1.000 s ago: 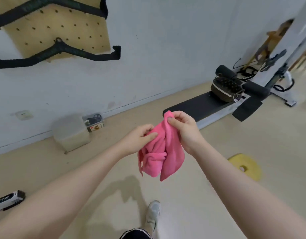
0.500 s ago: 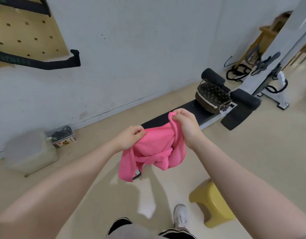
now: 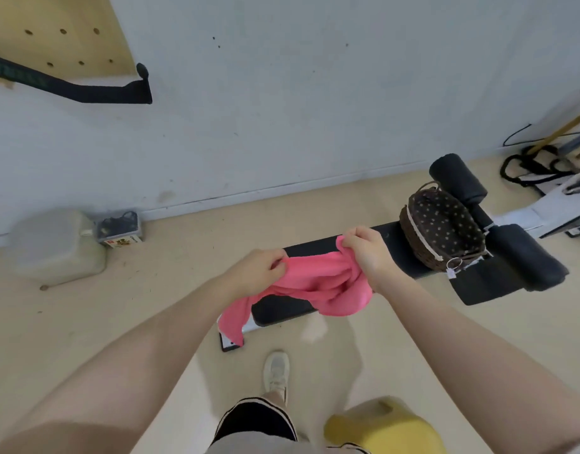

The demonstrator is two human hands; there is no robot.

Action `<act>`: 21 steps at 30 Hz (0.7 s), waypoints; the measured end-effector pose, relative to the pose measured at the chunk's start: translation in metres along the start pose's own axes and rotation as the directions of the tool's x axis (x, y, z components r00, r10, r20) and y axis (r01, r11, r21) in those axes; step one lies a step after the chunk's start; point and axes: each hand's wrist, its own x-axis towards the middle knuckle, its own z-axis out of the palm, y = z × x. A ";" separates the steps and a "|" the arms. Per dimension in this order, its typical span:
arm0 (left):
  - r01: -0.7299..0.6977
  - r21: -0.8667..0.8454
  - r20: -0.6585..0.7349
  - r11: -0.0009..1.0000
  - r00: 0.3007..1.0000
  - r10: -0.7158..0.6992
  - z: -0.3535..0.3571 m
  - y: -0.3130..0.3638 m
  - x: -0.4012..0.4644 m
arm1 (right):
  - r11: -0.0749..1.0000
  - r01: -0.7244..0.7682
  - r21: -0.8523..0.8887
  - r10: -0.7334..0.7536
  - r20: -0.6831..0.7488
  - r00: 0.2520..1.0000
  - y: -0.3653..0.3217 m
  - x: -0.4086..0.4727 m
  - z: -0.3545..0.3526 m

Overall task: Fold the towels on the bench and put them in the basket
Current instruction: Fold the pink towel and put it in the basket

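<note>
1. Towel (image 3: 318, 286), pink, one item: held bunched in the air above the near end of the black counter (image 3: 318, 250), not yet spread or folded; a loose tail hangs off its left side toward the floor.
2. Your left hand (image 3: 254, 273): fingers curled, pinching the towel's upper left edge.
3. Your right hand (image 3: 367, 249): closed on a gathered clump at the upper right.
4. Basket (image 3: 440, 229), wicker with dotted lining: sits on the counter's far end, right of your hands; it looks empty.
5. Risk: gripping a clump rather than a corner would likely give a crooked fold.
6. Risk: the hanging tail could drag on the floor if you lower the towel before straightening it.
7. Risk: a loosely folded towel may fall open on its way into the basket.
</note>
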 end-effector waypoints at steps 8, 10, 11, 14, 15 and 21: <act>0.109 0.064 0.040 0.992 0.993 -0.112 -0.004 -0.007 0.095 | 0.976 -0.048 -0.214 0.058 0.042 0.997 0.015 0.108 -0.016; 0.135 0.030 0.045 0.990 0.990 -0.136 0.002 -0.013 0.116 | 0.946 0.014 -0.323 0.012 0.079 0.997 0.025 0.128 -0.025; 0.164 0.018 0.044 0.986 0.985 -0.165 0.006 -0.017 0.126 | 0.933 0.046 -0.357 -0.009 0.106 0.994 0.031 0.138 -0.031; 0.273 -0.048 0.002 0.961 0.962 -0.273 0.024 -0.026 0.157 | 0.891 0.115 -0.439 -0.031 0.194 0.980 0.048 0.172 -0.045; 0.306 -0.078 -0.027 0.949 0.951 -0.308 0.030 -0.028 0.166 | 0.869 0.139 -0.474 -0.029 0.232 0.972 0.053 0.185 -0.049; 0.380 -0.184 -0.285 0.907 0.862 -0.419 0.049 -0.028 0.225 | 0.799 0.317 -0.511 -0.091 0.417 0.904 0.070 0.274 -0.065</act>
